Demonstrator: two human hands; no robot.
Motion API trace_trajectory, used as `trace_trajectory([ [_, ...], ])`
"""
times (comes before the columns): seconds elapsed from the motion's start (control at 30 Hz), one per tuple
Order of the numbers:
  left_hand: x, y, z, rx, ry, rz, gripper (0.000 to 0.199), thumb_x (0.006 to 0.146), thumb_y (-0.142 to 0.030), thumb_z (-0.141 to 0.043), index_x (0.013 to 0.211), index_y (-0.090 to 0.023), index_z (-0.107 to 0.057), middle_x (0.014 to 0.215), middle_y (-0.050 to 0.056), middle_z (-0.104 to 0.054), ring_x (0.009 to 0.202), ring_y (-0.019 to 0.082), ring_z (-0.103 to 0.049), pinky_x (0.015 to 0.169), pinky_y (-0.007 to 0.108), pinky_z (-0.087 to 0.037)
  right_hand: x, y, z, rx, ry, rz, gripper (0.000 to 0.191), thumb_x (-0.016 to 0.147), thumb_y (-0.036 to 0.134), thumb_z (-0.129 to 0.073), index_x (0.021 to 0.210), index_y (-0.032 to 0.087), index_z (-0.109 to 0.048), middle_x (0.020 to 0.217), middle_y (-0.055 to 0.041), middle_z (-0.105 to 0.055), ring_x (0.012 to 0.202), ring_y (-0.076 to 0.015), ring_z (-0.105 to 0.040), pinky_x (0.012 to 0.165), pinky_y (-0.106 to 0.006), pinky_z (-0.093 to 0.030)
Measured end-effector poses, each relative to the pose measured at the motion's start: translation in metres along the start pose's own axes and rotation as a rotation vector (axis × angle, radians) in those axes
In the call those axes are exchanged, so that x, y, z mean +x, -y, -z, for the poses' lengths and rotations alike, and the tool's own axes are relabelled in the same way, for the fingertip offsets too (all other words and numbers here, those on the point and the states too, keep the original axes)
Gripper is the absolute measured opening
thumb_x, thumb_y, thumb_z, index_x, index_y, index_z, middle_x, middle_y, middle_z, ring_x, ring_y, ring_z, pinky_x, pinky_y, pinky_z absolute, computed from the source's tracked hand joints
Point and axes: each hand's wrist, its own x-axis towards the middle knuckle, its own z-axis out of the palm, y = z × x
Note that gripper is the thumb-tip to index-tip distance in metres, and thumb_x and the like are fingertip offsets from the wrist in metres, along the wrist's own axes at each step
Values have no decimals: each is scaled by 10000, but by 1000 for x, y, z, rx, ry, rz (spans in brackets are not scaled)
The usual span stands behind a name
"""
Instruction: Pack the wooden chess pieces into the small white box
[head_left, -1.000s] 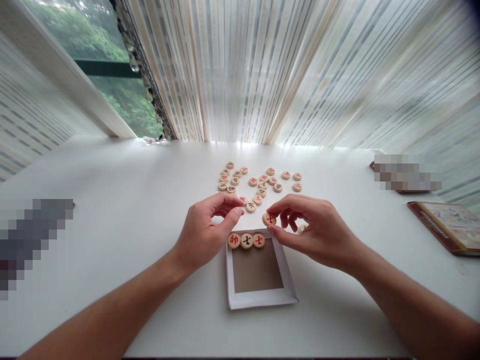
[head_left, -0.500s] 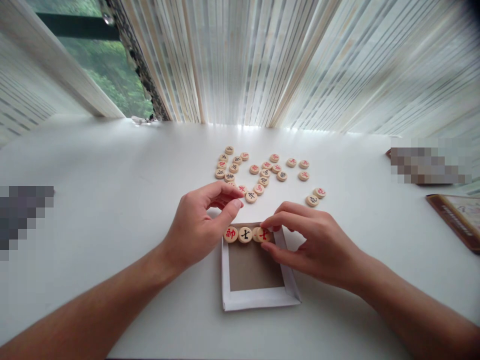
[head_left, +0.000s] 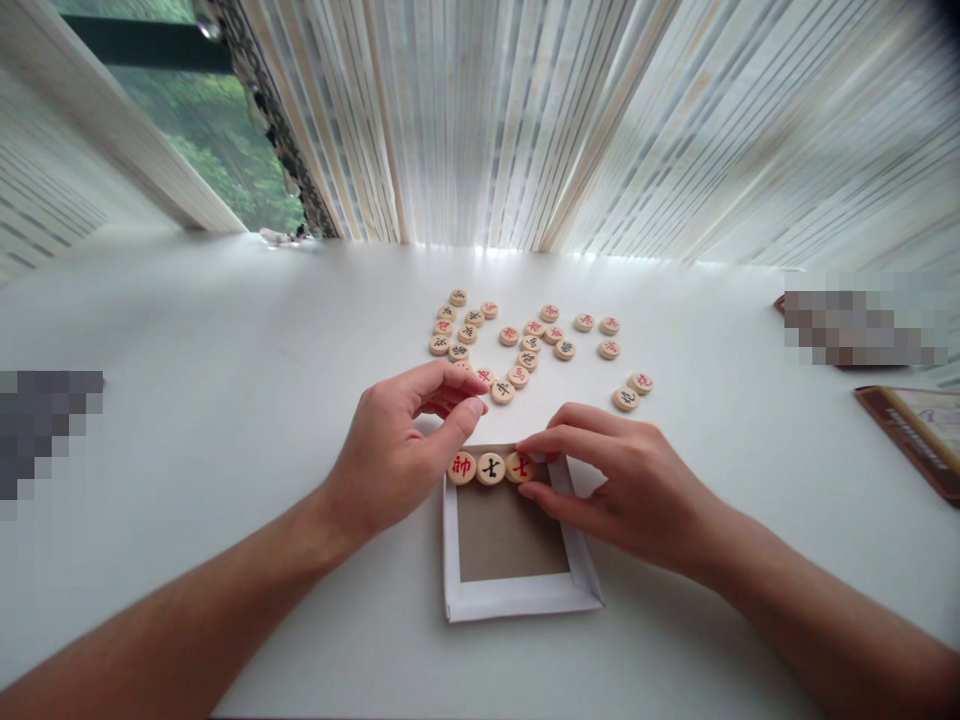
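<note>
Between the thumb and fingers of my right hand (head_left: 615, 470) is a round wooden xiangqi piece (head_left: 520, 467) with a red character. It sits at the far edge of a shallow white cardboard box (head_left: 517, 598) with a brown bottom. Beside it in the same row are a piece with a black character (head_left: 490, 469) and another red-marked piece (head_left: 461, 467) in the far left corner. My left hand (head_left: 397, 445) hovers by that corner, fingers curved and a little apart from the thumb, holding nothing. Its fingertips partly cover loose pieces behind.
Several loose xiangqi pieces (head_left: 529, 360) lie scattered on the white table (head_left: 300, 320) beyond the box, red and black mixed. A brown printed box or board (head_left: 911, 440) lies at the right edge. Striped curtains (head_left: 480, 130) hang behind the table.
The red-marked piece in my right hand has slid slightly left, over the spot where a piece's edge showed beneath it, up to the black-marked one. My left hand has hardly moved.
</note>
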Motion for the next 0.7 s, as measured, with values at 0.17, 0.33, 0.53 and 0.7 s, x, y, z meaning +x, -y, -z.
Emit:
trace_trajectory([
  [0.17,1,0,-1,9,-15,13,125,922,-284,-734,983,-181,-772,961,66,-834,895,228,-793,859,337,-640,0,2,2,-11,-7,2,94,932,200,-752,1014,157,-769,883,-55,-710,732,-167,-676,666,-275,-514],
  [0.33,1,0,0,-2,-23,19,132,921,-285,-733,992,-182,-775,971,71,-832,896,230,-794,841,338,-638,0,0,6,27,-66,0,109,936,234,-782,1028,183,-755,859,-36,-713,711,-155,-671,653,-270,-513],
  [0.53,5,3,4,-18,-42,14,137,925,-288,-735,996,-178,-776,982,73,-836,896,226,-792,855,345,-625,1,-12,9,15,-205,-71,95,926,233,-780,997,179,-749,822,-28,-712,676,-150,-625,620,-288,-469],
  [0.7,8,4,9,-3,-72,21,153,936,-297,-727,995,-165,-776,964,76,-834,911,223,-788,871,341,-615,2,-18,8,14,-281,-107,46,951,219,-737,978,185,-753,778,-13,-685,632,-137,-535,636,-298,-460],
])
